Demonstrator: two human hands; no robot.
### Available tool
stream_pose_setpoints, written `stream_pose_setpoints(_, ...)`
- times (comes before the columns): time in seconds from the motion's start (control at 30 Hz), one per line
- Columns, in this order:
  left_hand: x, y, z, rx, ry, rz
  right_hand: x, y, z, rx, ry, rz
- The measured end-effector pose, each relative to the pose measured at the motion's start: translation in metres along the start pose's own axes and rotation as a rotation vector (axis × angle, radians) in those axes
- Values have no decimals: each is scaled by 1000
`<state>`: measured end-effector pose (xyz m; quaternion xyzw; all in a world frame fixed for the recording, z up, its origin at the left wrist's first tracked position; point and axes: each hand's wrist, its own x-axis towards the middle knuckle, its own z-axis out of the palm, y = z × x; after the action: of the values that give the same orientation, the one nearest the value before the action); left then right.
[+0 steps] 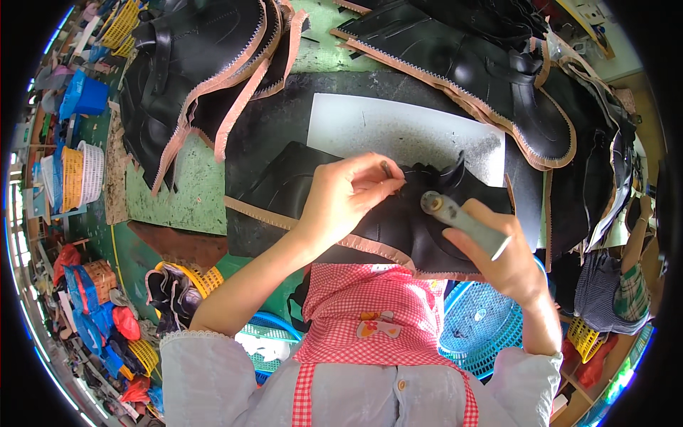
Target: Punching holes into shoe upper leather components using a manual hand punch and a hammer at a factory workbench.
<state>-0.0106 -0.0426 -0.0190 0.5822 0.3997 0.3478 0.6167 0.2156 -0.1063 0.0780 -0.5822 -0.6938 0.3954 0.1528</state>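
Observation:
My left hand is closed in a pinch on a short dark metal rod, which looks like a punch; its lower end is hidden by the fingers. In my right hand is a hammer, its grey metal head showing a round face toward the left hand and a flat, flared end toward me. The fingers hide its handle. Below both hands lies a black leather shoe upper with a tan stitched edge. A dark strap curls up from it beside the hammer.
A white sheet lies on the dark work board. Stacked black uppers stand at far left and far right. Blue baskets sit below the near edge. At the right is another person's arm.

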Motion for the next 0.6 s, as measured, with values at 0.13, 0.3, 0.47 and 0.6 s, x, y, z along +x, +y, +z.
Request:
stream_pose_setpoints(0.13, -8, 2, 8, 176, 55, 214, -7, -18, -17, 42, 243, -195)
stream_pose_setpoints(0.3, -13, 12, 4, 626, 37, 463, 2, -28, 1, 20, 97, -235)
stream_pose_setpoints(0.47, 4, 8, -9, -16, -64, -71, 3, 5, 19, -107, 40, -171)
stream_pose_setpoints(0.6, 3, 4, -14, 62, -83, -68, 2, 10, 26, 67, 29, -17)
